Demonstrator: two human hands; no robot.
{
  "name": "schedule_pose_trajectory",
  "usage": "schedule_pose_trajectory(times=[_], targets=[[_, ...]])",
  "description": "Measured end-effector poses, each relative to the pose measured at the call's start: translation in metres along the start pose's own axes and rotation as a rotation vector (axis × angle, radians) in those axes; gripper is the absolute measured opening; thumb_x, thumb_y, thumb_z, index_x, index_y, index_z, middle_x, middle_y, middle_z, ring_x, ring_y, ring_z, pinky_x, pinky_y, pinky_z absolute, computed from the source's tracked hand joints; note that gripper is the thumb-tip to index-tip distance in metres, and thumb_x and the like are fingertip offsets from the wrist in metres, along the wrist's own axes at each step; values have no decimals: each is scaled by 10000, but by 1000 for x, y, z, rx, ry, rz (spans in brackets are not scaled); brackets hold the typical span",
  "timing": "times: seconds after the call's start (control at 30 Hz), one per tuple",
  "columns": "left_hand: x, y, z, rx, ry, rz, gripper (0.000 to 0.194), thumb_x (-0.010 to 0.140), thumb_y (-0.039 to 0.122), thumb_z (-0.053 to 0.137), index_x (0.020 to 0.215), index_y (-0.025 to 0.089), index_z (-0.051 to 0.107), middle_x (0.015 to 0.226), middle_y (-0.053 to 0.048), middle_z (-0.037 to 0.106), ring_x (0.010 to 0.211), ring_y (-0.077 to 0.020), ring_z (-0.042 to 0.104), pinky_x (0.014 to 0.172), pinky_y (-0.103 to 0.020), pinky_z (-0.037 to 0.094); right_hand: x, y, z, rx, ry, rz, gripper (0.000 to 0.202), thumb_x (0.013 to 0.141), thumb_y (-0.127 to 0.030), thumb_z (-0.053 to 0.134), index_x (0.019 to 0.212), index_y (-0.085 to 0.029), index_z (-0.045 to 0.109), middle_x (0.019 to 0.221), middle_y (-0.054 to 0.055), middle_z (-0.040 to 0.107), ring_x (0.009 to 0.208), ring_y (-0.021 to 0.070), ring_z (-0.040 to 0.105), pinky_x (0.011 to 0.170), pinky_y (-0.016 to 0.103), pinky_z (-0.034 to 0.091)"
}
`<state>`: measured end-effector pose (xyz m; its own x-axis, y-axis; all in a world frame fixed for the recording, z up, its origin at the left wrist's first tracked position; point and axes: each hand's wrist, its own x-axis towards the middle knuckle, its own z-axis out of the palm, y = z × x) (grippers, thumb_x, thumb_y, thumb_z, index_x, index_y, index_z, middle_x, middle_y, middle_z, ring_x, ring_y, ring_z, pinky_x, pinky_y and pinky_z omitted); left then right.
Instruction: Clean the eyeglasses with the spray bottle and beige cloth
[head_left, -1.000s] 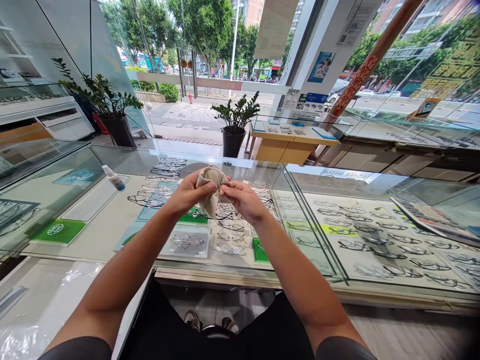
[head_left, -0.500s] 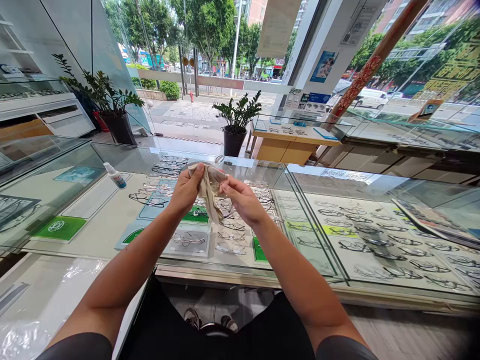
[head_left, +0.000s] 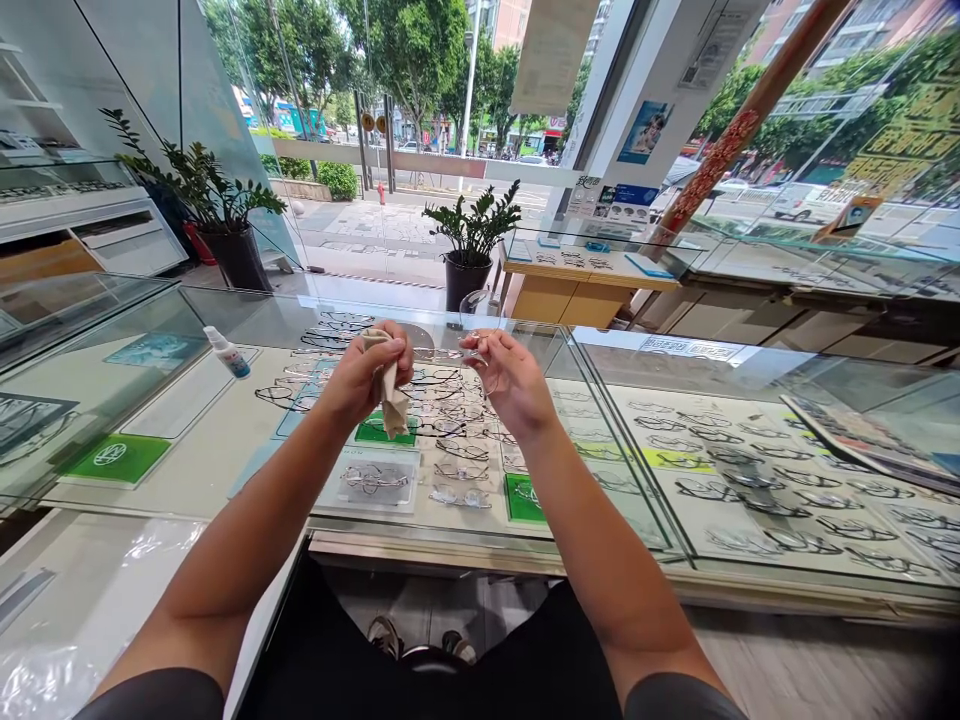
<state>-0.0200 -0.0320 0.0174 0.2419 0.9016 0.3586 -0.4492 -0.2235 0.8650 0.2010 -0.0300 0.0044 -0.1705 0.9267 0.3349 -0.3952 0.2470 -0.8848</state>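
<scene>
My left hand (head_left: 364, 378) is closed round a beige cleaning cloth (head_left: 393, 402), whose loose end hangs below the fingers. In my right hand (head_left: 519, 388), the fingertips pinch a pair of thin-framed eyeglasses (head_left: 472, 303). One clear lens stands up above the fingers; the rest of the frame is hard to make out. The two hands are apart, held over the glass display counter (head_left: 360, 530). Beneath them, several rows of spectacle frames (head_left: 461, 470) lie inside the counter.
A small white spray bottle (head_left: 226, 352) stands on the counter at the left. To the right, a magazine (head_left: 862, 440) lies on the glass above more frames. Beyond the counter are a potted plant (head_left: 469, 235) and a wooden display table (head_left: 592, 290).
My hands have moved apart. The cloth, which was against the eyeglasses between both hands, is now bunched in my left hand, and a lens shows above my right fingers.
</scene>
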Motion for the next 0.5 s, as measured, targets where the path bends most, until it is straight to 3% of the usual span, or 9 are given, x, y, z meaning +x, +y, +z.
schedule_pose_trajectory(times=[0.23, 0.5], targets=[[-1, -10, -2, -24, -113, -21, 374, 785, 423, 921, 779, 185, 632, 675, 7, 621, 542, -97, 505, 502, -218, 414, 1, 2, -1, 59, -29, 1, 340, 861, -542, 875, 817, -257, 694, 1041, 44, 664, 1139, 238, 644, 966, 357, 539], [2, -10, -1, 18, -134, 30, 324, 773, 389, 912, 746, 190, 657, 654, 3, 636, 535, -103, 496, 496, -231, 392, 0, 4, -1, 63, -76, 3, 326, 883, -526, 869, 802, -251, 715, 1033, 40, 658, 1109, 218, 648, 956, 341, 542]])
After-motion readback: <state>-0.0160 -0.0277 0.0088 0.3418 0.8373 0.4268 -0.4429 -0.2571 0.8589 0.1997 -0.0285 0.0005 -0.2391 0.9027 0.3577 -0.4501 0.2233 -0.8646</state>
